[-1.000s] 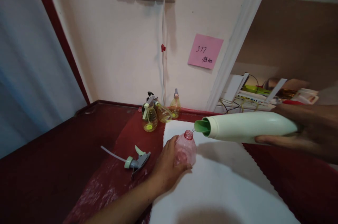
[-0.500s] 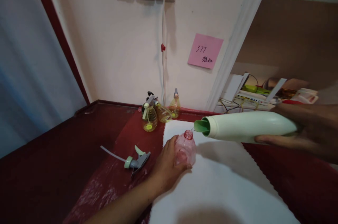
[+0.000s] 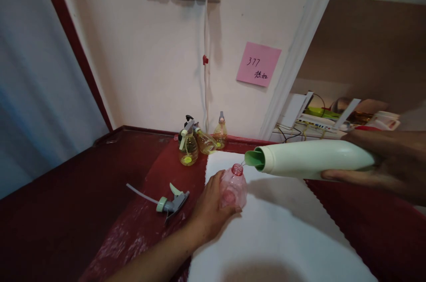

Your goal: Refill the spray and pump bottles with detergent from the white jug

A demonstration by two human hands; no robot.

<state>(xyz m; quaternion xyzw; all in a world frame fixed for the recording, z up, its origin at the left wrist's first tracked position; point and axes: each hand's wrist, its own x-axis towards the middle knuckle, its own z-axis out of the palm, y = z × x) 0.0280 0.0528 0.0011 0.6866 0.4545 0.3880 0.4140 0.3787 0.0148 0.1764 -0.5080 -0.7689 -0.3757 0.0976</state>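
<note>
My left hand [image 3: 213, 211] is closed round a clear pink spray bottle [image 3: 234, 191], its neck bare and tilted slightly. On the right, my right hand [image 3: 382, 166] grips a pale green bottle [image 3: 309, 158] held nearly level, its spouted green mouth just above the pink neck. A thin stream of clear liquid runs from the spout into the pink bottle. Left of my left hand lies a grey and green trigger spray head [image 3: 173, 204] with its dip tube pointing away to the left.
Several yellow spray bottles [image 3: 188, 149] stand by the wall. A white sheet [image 3: 282, 242] covers part of the dark red table [image 3: 80, 184]. A pink note [image 3: 258, 64] is stuck on the wall below sockets and a hanging cord [image 3: 205, 87]. A cluttered shelf [image 3: 336, 129] is at right.
Liquid keeps running from the pale green bottle into the pink one. Both hands hold almost the same positions.
</note>
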